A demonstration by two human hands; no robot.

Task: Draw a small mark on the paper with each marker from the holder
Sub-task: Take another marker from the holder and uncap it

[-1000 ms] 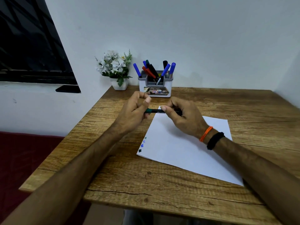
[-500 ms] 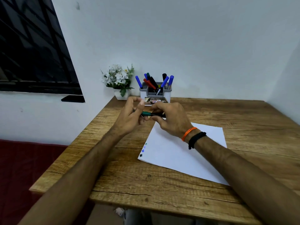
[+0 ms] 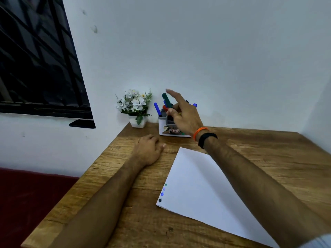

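The right hand [image 3: 184, 115] is up at the holder [image 3: 172, 127] at the back of the table [image 3: 268, 158], pinching a green marker [image 3: 166, 100] between thumb and middle fingers, forefinger pointing out; the marker looks to be going back in among the others; the left hand [image 3: 148, 151] rests on the wood, fingers loosely curled, holding nothing; the paper [image 3: 206, 185] carries four small marks [image 3: 162, 193] near its left corner, green among them; several blue, red and black markers likely remain.
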